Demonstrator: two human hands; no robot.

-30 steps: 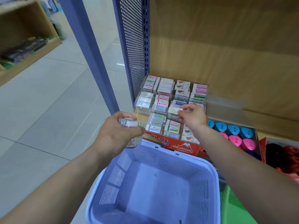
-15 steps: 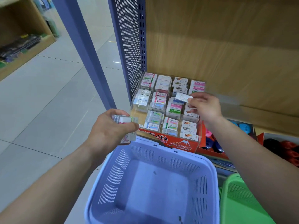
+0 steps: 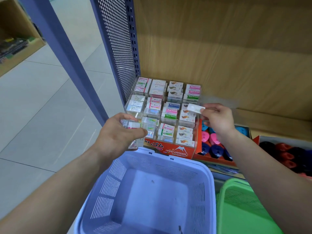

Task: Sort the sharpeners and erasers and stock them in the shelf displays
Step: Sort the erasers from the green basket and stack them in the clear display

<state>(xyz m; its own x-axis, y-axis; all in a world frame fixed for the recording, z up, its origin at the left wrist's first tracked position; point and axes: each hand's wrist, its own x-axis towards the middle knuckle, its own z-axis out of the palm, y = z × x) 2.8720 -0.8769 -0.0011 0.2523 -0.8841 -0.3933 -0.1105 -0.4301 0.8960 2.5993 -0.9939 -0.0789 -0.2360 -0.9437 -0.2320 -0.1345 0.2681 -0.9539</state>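
Nearly finished, I judge: basket [image 3: 118, 183] bare, eraser display [image 3: 175, 151] almost full, right grip [image 3: 217, 119] pinching one eraser [image 3: 195, 108], left grip [image 3: 116, 135] clutching several erasers [image 3: 131, 124]

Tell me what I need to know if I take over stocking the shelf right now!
Left hand: holds a small stack of erasers above the far rim of the purple basket.
Right hand: pinches one eraser over the right side of the eraser display.
Things: the display's compartments look mostly full. The sharpeners sit in the tray to its right, and a green basket is beside the purple one.
Done: most erasers seem stocked.
Left: slot the pinched eraser, then the left hand's stack.
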